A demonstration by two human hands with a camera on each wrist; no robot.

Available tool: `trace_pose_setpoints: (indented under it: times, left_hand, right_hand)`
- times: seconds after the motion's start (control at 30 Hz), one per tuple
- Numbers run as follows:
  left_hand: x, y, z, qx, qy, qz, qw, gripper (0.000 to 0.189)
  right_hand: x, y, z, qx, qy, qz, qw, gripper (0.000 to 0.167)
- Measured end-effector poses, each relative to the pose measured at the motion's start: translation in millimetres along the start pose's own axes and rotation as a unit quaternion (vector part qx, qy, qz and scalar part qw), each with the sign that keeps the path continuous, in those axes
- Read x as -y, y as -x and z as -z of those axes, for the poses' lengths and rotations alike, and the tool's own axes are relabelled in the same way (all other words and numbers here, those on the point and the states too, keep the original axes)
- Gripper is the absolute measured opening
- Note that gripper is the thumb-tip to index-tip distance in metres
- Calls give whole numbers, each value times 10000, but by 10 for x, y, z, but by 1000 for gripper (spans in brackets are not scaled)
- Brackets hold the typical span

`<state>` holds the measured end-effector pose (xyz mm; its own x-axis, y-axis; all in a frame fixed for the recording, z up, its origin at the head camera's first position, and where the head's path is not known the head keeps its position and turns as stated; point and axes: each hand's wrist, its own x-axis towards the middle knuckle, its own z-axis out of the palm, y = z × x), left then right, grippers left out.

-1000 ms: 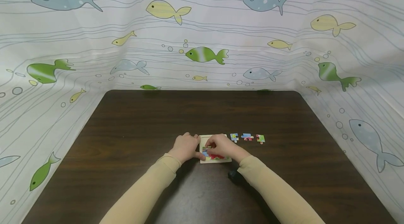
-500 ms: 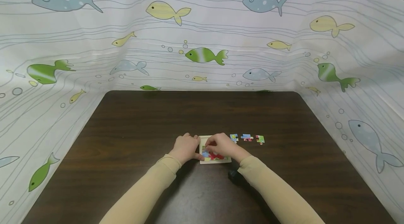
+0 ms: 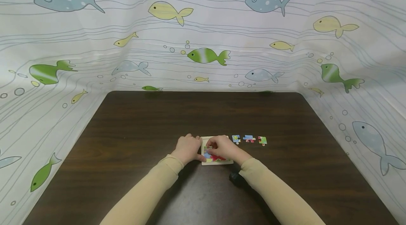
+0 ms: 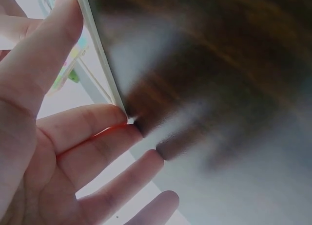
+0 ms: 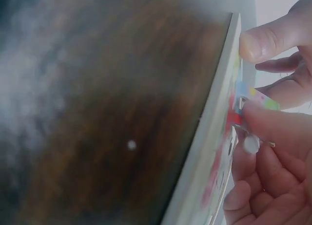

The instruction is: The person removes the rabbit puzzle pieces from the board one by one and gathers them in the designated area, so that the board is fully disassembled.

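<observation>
A small jigsaw puzzle in a pale frame [image 3: 217,163] lies on the dark table, partly covered by both hands. My left hand [image 3: 188,148] rests along the frame's left side. In the left wrist view its thumb [image 4: 66,20] lies over the rim and its fingers stretch nearly straight, the index fingertip at a corner. My right hand [image 3: 222,146] is over the puzzle. Between its thumb and fingers it pinches a puzzle piece [image 5: 269,103] with blue and green colours, tilted close over the red and blue picture.
To the right of the frame, three loose puzzle pieces lie in a row: a blue one with yellow [image 3: 236,139], a blue and red one [image 3: 249,138] and a green one [image 3: 262,140]. A small black object [image 3: 235,179] shows beside the right cuff. A fish-printed curtain [image 3: 203,24] surrounds the table [image 3: 142,119].
The right fingers make only slight movements over the same left part of the puzzle. The left hand, the frame and the loose pieces keep their places.
</observation>
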<state>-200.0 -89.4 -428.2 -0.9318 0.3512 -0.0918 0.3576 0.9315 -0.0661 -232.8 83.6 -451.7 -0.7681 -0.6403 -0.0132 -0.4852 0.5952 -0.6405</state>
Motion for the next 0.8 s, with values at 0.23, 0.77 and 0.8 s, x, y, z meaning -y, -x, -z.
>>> trace_pose_setpoints:
  times: [0.23, 0.77, 0.8]
  left_hand:
    - [-7, -5, 2, 81, -7, 6, 10000, 79]
    - [-9, -26, -14, 251, -53, 29, 9997, 86]
    - [-9, -25, -11, 264, -50, 39, 9996, 86]
  right_hand:
    - [2, 20, 37, 81, -251, -106, 9996, 7]
    - [-105, 98, 237, -5, -617, -262, 9978, 10]
    - [-118, 113, 257, -27, -617, -292, 9977, 9]
